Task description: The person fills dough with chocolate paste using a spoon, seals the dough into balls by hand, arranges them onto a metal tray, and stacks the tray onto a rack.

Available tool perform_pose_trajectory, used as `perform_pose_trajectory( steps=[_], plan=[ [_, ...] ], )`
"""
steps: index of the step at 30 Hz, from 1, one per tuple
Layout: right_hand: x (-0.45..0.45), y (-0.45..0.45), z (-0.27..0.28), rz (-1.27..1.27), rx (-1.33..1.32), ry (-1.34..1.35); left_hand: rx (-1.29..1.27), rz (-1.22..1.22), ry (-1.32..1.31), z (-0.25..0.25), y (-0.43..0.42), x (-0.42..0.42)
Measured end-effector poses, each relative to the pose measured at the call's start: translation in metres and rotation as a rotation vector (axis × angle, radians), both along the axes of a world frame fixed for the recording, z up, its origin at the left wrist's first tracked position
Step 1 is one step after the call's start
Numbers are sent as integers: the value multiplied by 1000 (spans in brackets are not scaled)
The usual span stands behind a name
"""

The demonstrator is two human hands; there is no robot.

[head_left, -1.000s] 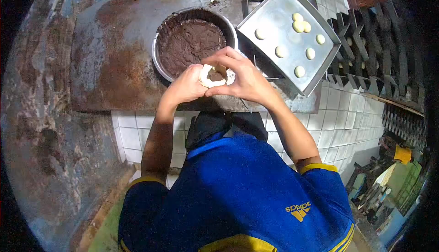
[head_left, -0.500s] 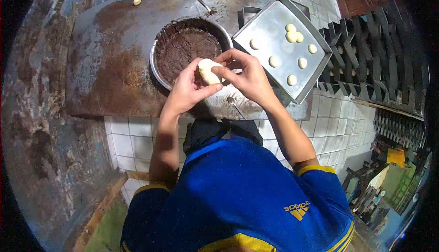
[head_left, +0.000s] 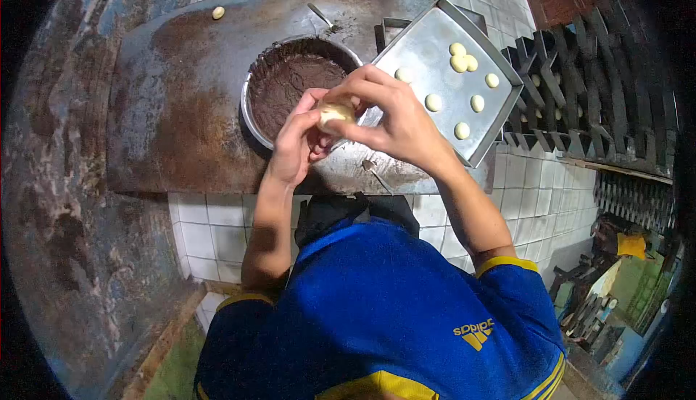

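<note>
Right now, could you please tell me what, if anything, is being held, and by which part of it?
A piece of pale dough, held by its sides between the left hand and the right hand; much of it is hidden.

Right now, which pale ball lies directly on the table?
The lone pale ball near the table's far edge, to the left. The others sit on the metal tray or dark rack; the pale piece is held.

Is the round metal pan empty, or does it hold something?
Not empty: dark brown paste lies inside the round pan and coats its inner side.
</note>
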State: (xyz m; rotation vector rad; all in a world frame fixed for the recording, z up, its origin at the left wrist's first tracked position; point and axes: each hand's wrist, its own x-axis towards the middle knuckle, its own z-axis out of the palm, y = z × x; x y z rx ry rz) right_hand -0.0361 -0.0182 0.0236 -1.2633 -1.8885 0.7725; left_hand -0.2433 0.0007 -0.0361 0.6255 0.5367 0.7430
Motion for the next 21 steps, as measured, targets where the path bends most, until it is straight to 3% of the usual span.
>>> perform_pose_trajectory(
  steps=[4, 8, 11, 13, 16, 19, 21],
  plan=[
    [1, -3, 3, -78, -32, 109, 264, 74, 252, -3, -7, 9],
    [2, -6, -2, -110, -60, 182, 229, 129, 270, -2, -5, 18],
    [2, -13, 18, -136, -75, 27, 218, 156, 243, -3, -1, 19],
    [5, -6, -1, 40, 230, -139, 211, 231, 238, 3, -2, 34],
    [12, -5, -17, -27, 133, -14, 74, 48, 269, 3, 7, 24],
    [18, -5, -31, -128, 32, 157, 29, 69, 151, 19, 13, 27],
    [25, -4, -41, -281, -363, 692, 58, 78, 75, 35, 15, 37]
  ],
)
